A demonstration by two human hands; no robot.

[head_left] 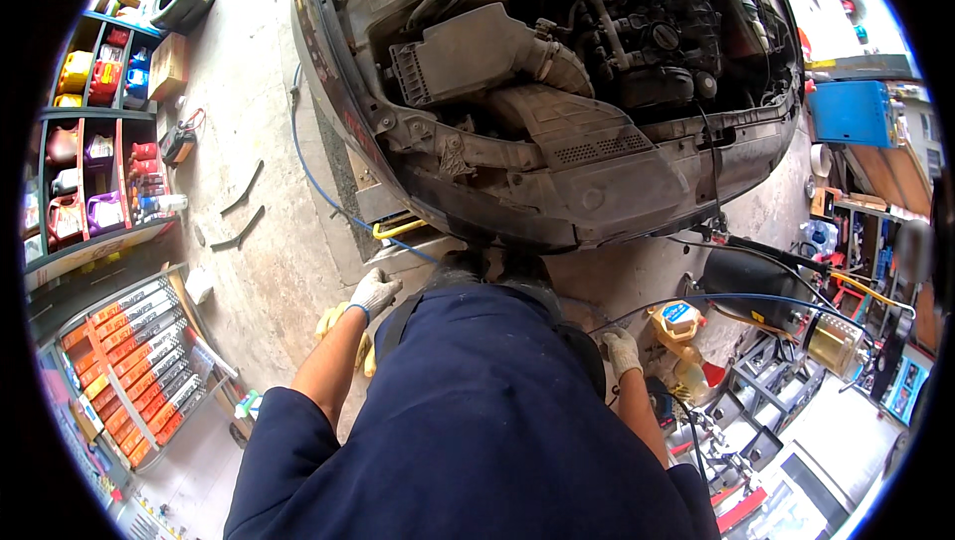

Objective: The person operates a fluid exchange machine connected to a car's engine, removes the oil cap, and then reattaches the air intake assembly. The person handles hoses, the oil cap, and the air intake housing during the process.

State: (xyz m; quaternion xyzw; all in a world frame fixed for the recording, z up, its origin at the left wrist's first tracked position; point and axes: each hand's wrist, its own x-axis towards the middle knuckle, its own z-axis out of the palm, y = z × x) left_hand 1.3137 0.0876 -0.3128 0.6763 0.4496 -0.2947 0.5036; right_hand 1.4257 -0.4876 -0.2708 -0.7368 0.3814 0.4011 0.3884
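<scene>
I stand in a dark blue coverall in front of a car's open engine bay point(557, 53). My left hand point(373, 293), in a white knit glove, hangs at my side over the concrete floor with its fingers loosely spread and nothing visibly in it. A yellow glove-like thing point(330, 323) shows just behind its wrist. My right hand point(623, 351), also gloved, hangs at my right hip with curled fingers; whether it holds anything is hidden. It is close to a yellow plastic bottle point(676, 321).
A blue hose point(313, 182) runs across the floor under the bumper point(597, 192). Shelves of coloured oil jugs point(90, 152) and a rack of boxes point(139, 361) stand at left. At right are a black tank point(746, 286), a blue box point(848, 112) and tool clutter.
</scene>
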